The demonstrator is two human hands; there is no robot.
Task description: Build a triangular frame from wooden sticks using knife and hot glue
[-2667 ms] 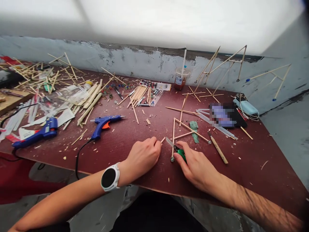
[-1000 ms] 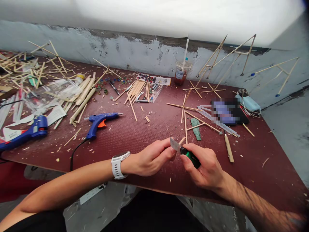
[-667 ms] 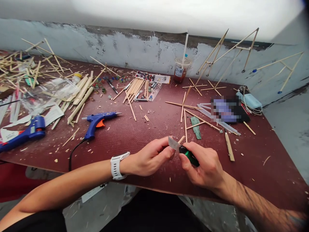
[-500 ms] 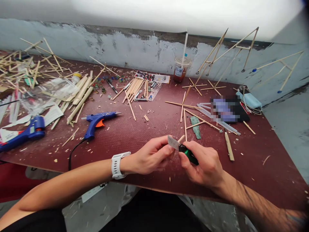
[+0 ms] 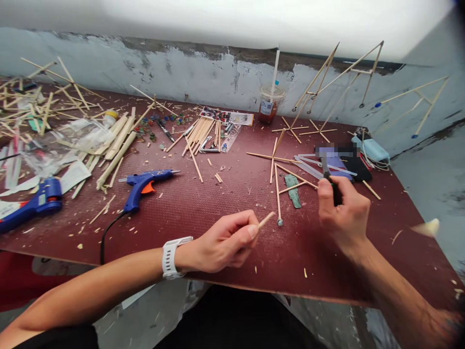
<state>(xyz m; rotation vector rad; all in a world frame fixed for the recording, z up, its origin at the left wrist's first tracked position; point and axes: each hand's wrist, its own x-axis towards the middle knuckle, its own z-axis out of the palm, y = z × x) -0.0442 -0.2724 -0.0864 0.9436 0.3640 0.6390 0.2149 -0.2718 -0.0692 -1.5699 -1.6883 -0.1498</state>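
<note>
My left hand (image 5: 228, 240), with a white watch on its wrist, is closed around a short thin wooden stick (image 5: 267, 220) whose tip points up and to the right. Out to the right, above the table, my right hand (image 5: 343, 208) grips a utility knife (image 5: 326, 175); motion smears its blade and the fingers hide most of its handle. A pale wood shaving (image 5: 430, 228) shows blurred in the air at the far right. Between the hands lies an A-shaped stick frame (image 5: 278, 194) with a glass bead at one foot, beside a green strip (image 5: 292, 191).
Two blue glue guns (image 5: 136, 186) lie at the left, one with a cable over the table edge. Loose sticks (image 5: 199, 134) and plastic bags (image 5: 82, 135) lie behind. A drink cup (image 5: 271, 104) stands near the wall. Stick frames (image 5: 370, 72) lean at the back right.
My right hand has swung the knife away from the stick, to the right and upward. A shaving has flown off to the right. My left hand keeps holding the stick.
</note>
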